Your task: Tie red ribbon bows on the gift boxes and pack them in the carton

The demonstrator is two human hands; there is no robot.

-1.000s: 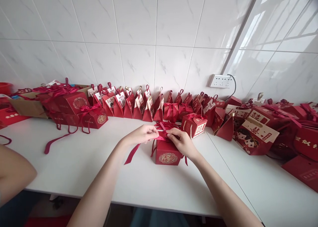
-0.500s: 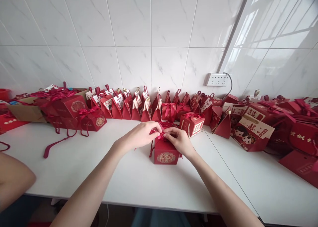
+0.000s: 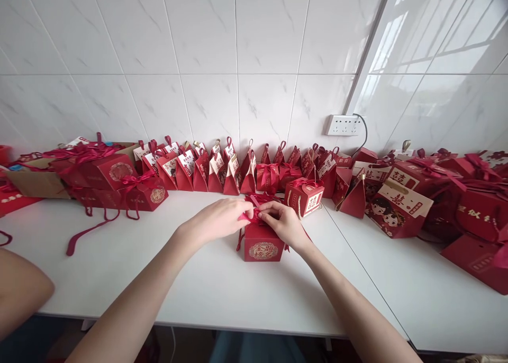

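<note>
A red gift box [image 3: 262, 246] with a round gold emblem on its front stands on the white table before me. Red ribbon [image 3: 257, 215] lies across its top, partly hidden by my fingers. My left hand [image 3: 226, 216] pinches the ribbon at the box's left side, fingers curled. From the right, my right hand [image 3: 283, 223] holds the ribbon near the middle with thumb and forefinger. Ribbon ends hang at the sides of the box. Just behind my right hand sits a smaller red box [image 3: 305, 196] with rope cords.
Several peaked red boxes [image 3: 200, 172] line the tiled wall. Stacked ribboned boxes [image 3: 107, 178] stand at left, more red boxes [image 3: 400, 209] at right. A power strip [image 3: 343, 125] is on the wall. Another person's arm [image 3: 24, 289] rests at the left table edge.
My left hand has drawn slightly left and curled more, with ribbon between its fingers. My right hand stays close to the same spot on the box. The view has shifted slightly.
</note>
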